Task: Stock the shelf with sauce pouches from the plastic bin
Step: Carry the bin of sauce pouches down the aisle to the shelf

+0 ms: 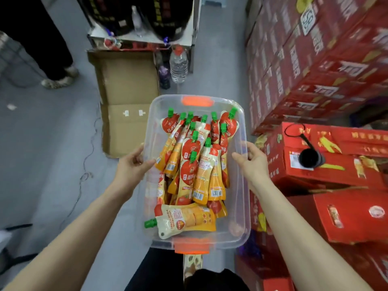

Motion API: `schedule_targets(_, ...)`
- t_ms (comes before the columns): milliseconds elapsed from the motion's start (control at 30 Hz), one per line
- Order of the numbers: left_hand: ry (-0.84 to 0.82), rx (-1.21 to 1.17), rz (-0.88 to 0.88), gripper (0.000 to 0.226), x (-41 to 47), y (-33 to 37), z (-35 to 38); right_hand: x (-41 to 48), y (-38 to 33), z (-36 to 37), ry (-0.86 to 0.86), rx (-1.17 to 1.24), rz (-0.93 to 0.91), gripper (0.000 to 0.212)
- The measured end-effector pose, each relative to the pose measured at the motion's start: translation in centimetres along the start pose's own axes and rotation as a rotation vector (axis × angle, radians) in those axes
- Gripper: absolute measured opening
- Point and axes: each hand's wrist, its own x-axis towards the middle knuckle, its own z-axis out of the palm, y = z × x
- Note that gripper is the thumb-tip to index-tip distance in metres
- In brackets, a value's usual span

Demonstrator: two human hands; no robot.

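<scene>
A clear plastic bin (241, 196) with orange latches at both ends is held up in front of me above the floor. Inside lie several sauce pouches (195, 164), red and yellow with green caps; one pouch (189, 220) lies crosswise at the near end. My left hand (131, 164) grips the bin's left rim, thumb inside. My right hand (251, 159) grips the right rim, fingers curled over it. No shelf for the pouches is identifiable in view.
Stacked red cartons (315, 59) fill the right side, with more red boxes (336, 169) close beside my right arm. A flattened cardboard box (126, 97) and a water bottle (178, 65) lie ahead on the grey floor. A person's legs (52, 49) stand at the far left.
</scene>
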Motion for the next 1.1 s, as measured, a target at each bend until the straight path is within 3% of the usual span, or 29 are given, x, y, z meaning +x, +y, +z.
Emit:
schedule_targets(400,-0.163,-0.002,0.105,0.048,30.8,17.9,7.1,26.4,-16.9,1.2,0.153,0.045,0.063,0.052)
schedule_targets(833,-0.135,0.094,0.120,0.061,64.5,35.7,21.1,63.3,-34.6,-2.7,0.156,-0.002,0.054,0.056)
schedule_targets(1100,-0.181,0.015,0.143,0.048,85.3,48.4,29.3,85.7,-45.4,-3.1,0.198,0.008,0.043,0.055)
